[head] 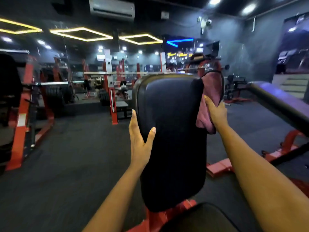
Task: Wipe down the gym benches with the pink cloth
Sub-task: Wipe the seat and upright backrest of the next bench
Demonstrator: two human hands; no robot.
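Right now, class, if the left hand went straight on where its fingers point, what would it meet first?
Likely only more of the black backrest pad: the left hand points up along its left edge toward the top. Beyond that the way looks free, though depth is unclear.

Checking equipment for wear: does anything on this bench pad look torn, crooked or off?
Nothing stands out. The black backrest pad looks smooth and untorn; the left hand rests on one edge, the right hand holds the pink cloth against the other.
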